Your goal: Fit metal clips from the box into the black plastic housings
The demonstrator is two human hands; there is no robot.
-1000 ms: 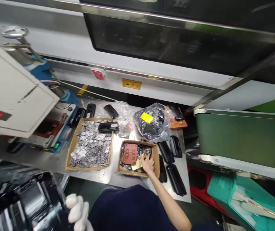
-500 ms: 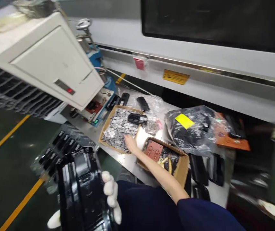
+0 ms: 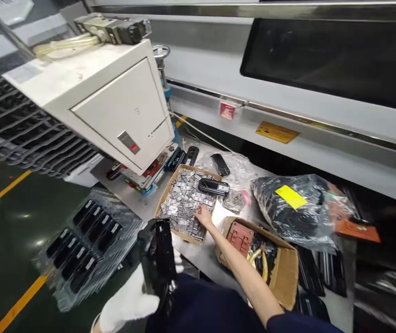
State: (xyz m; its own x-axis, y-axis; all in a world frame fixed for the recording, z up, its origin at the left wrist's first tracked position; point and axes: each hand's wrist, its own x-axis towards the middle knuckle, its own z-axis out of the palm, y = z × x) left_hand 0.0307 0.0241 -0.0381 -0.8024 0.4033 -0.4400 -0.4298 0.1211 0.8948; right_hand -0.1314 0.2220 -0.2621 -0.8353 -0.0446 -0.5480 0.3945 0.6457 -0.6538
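A white glove covers my left hand [image 3: 131,296], which grips a glossy black plastic housing [image 3: 158,259] upright in front of my body. My bare right hand [image 3: 203,216] reaches into a shallow cardboard box [image 3: 159,203] full of small silvery metal pieces [image 3: 184,194]. Its fingertips are pinched together among the pieces; what they hold is too small to make out. Across the box's right edge lies a black plastic part [image 3: 213,186], just beyond my right fingers. A small bag of metal bits [image 3: 234,201] rests beside the box.
An open carton [image 3: 288,277] holds a reddish block [image 3: 240,238] and yellow-handled pliers [image 3: 265,266]. Behind it sits a clear bag of black parts [image 3: 288,217]. At left, plastic trays [image 3: 114,249] carry several black parts. A white cabinet [image 3: 121,115] juts over the table's left end.
My left hand has turned the black housing so it shows narrower and stands closer to the table. My right hand stays in the box of metal pieces. The view has shifted left and up.
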